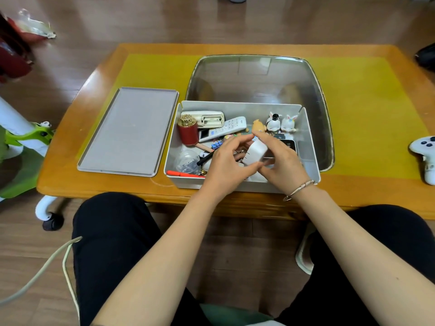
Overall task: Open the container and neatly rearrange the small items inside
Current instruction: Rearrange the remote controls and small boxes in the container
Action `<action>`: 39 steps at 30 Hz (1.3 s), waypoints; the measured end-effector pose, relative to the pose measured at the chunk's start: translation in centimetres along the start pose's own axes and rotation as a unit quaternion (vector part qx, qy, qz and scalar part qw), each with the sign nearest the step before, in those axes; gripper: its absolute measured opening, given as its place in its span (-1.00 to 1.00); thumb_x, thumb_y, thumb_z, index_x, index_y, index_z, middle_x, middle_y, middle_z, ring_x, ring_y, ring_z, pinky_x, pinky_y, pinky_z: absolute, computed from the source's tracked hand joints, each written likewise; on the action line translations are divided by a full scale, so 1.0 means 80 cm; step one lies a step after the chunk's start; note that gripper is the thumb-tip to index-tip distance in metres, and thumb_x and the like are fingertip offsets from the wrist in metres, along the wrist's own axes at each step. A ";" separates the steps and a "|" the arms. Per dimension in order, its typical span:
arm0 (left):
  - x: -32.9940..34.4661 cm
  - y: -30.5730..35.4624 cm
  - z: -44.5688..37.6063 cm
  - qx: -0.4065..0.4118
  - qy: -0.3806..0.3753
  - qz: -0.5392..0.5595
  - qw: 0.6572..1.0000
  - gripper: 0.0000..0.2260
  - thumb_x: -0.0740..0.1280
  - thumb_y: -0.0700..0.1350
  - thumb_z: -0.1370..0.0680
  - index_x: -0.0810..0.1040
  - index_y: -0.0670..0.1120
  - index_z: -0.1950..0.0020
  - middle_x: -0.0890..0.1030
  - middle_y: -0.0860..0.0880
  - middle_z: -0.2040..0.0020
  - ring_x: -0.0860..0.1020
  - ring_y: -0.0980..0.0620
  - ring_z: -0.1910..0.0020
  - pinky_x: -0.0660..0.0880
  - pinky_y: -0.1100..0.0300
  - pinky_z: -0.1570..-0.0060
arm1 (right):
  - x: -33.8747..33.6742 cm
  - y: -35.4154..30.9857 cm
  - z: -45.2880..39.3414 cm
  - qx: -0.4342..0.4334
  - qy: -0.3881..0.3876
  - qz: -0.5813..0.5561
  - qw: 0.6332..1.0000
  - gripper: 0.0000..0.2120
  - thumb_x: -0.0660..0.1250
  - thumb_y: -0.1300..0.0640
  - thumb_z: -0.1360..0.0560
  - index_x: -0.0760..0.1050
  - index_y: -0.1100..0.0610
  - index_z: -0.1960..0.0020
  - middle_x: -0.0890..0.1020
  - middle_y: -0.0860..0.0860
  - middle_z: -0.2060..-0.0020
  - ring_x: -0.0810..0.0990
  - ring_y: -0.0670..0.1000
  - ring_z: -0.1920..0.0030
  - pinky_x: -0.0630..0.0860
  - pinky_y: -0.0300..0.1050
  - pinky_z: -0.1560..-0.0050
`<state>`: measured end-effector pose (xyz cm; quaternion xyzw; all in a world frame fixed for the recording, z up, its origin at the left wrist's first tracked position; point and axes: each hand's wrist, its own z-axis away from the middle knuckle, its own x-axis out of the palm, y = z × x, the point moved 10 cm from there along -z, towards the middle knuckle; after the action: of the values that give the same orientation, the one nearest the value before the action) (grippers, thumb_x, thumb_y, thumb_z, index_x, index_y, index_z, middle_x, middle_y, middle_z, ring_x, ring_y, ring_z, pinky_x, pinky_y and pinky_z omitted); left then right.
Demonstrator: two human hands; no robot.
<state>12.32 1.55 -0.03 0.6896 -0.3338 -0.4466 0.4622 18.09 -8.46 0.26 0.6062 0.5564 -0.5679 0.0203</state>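
over the near edge of the wooden surface (70, 184), an open grey container (310, 147) is seen, with its flat lid (128, 131) laid just to its left on the yellow mat (367, 114). behind the container, and touching its far wall, a large metal tray (259, 78) is set.

above the container's middle, a white charger block (255, 152) is held between both hands. the left hand (226, 163) is curled round the block's near left side, thumb and fingers closed on it. the right hand (282, 163), with a bracelet (297, 189) on its wrist, is clamped on the block from the right, fingers over its top.

inside the container, along the far wall, a cream stapler (207, 118) and a white remote control (226, 128) are laid, the remote tilted. a red cylinder with a gold cap (188, 130) is leant at the far left corner. at the far right, three small figurines (280, 123) are lined up, one orange and two white. a clear plastic cup (187, 161) and an orange pen (183, 174) are found at the near left. a dark flat device (290, 144) is partly hidden behind the right hand. other small items under the hands cannot be told apart.

at the right edge of the surface, a white game controller (424, 151) is placed, well apart from the container.
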 end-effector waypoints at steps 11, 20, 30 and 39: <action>0.010 0.001 -0.001 0.016 -0.034 -0.043 0.998 -0.51 0.55 -0.20 -0.37 0.50 -0.09 -0.26 0.52 0.00 -0.12 0.50 0.22 -0.03 0.48 0.42 -0.01 | -0.011 0.008 0.006 0.038 0.050 -0.008 0.998 -0.55 0.47 0.37 -0.29 0.44 0.21 -0.13 0.56 0.06 -0.04 0.50 -0.06 -0.02 0.52 -0.13 -0.02; 0.005 -0.014 -0.006 -0.045 -0.044 -0.004 0.998 -0.53 0.51 -0.23 -0.40 0.47 -0.09 -0.26 0.54 -0.04 -0.18 0.54 0.14 -0.11 0.60 0.09 0.01 | -0.009 0.005 0.005 0.008 0.050 0.009 0.999 -0.48 0.49 0.34 -0.31 0.44 0.20 -0.22 0.55 0.11 -0.12 0.44 -0.11 -0.05 0.46 -0.33 -0.03; 0.000 -0.022 -0.005 -0.047 0.000 0.032 0.998 -0.72 0.44 -0.27 -0.46 0.49 -0.09 -0.12 0.57 -0.06 -0.10 0.57 0.16 0.00 0.58 0.26 0.07 | -0.013 0.013 0.006 0.030 0.069 0.002 0.997 -0.46 0.55 0.11 -0.31 0.45 0.20 -0.22 0.57 0.08 -0.11 0.46 -0.12 -0.07 0.35 -0.53 -0.05; 0.000 -0.028 -0.014 -0.077 -0.019 0.022 0.997 -0.70 0.29 -0.16 -0.59 0.42 -0.09 -0.33 0.55 -0.01 -0.04 0.55 0.09 0.10 0.59 0.06 0.07 | -0.013 0.009 0.011 0.016 0.064 -0.020 0.998 -0.36 0.45 0.22 -0.42 0.29 0.19 -0.44 0.57 0.08 -0.09 0.52 -0.10 0.14 0.42 -0.56 0.10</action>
<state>13.42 2.71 -1.89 0.6359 -0.3219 -0.4738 0.5173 18.29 -9.96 0.23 0.6301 0.5594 -0.5373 -0.0365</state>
